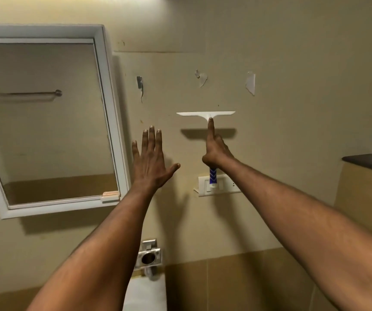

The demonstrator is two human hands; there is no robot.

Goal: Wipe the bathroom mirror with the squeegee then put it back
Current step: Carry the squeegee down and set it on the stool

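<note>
Right hand (215, 153) around squeegee (205, 114), switchplate (223, 185) behind

Your right hand (214, 153) grips the squeegee (205, 114) upright against the wall, index finger laid along its neck, blue handle end over the switch plate (225, 186). Your left hand (150, 158) is spread flat, right of the mirror (46, 122)

You will find no readable text, brand, number or sign anywhere in this view. The blue-and-white chevron-patterned plastic squeegee handle (212, 174) carries only a pattern, no lettering you can make out. The white rectangular wall switch plate (224, 184) shows tiny dark marks, too small to read.
</note>
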